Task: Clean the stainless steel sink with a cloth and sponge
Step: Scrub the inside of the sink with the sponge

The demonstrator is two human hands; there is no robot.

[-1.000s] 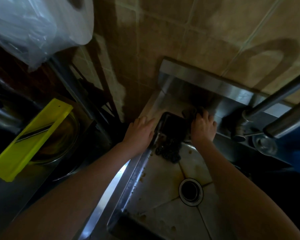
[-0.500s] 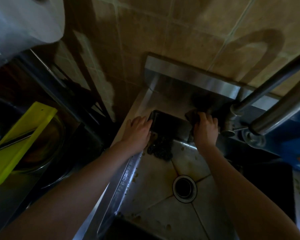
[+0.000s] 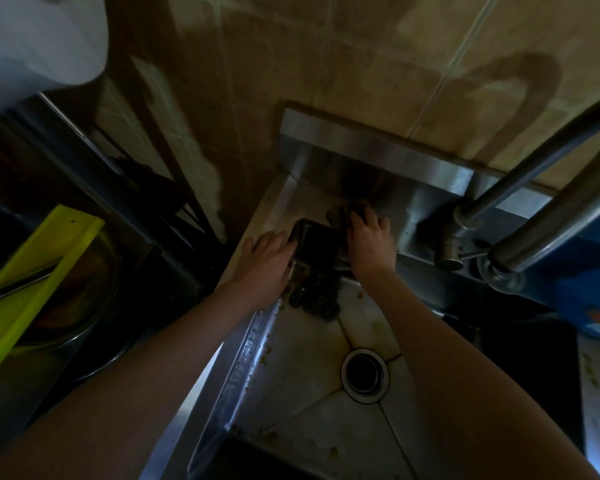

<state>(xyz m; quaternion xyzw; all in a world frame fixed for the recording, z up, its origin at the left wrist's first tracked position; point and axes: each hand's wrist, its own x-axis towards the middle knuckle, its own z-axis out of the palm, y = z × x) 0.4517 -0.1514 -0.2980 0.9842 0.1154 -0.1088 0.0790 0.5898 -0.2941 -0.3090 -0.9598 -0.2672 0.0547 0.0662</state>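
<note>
The stainless steel sink (image 3: 302, 358) is stained, with brown specks around its drain (image 3: 364, 374). My right hand (image 3: 369, 245) grips a dark cloth (image 3: 340, 213) against the sink's back wall. My left hand (image 3: 267, 266) rests with straight fingers on the sink's left rim, its fingertips touching a black tray (image 3: 314, 244) that stands in the far left corner. A dark, knobbly scrubber (image 3: 312, 297) lies on the sink floor just below the tray. The light is dim, so the cloth's shape is hard to make out.
A steel tap (image 3: 451, 247) and two thick steel pipes (image 3: 551, 216) cross the right side above the sink. A yellow-green board (image 3: 32, 282) lies over a steel bowl on the left. A white plastic bag (image 3: 32, 39) hangs top left. Tiled wall behind.
My right hand has slid the cloth a little to the left along the back wall, closer to the tray. My left hand stays on the rim.
</note>
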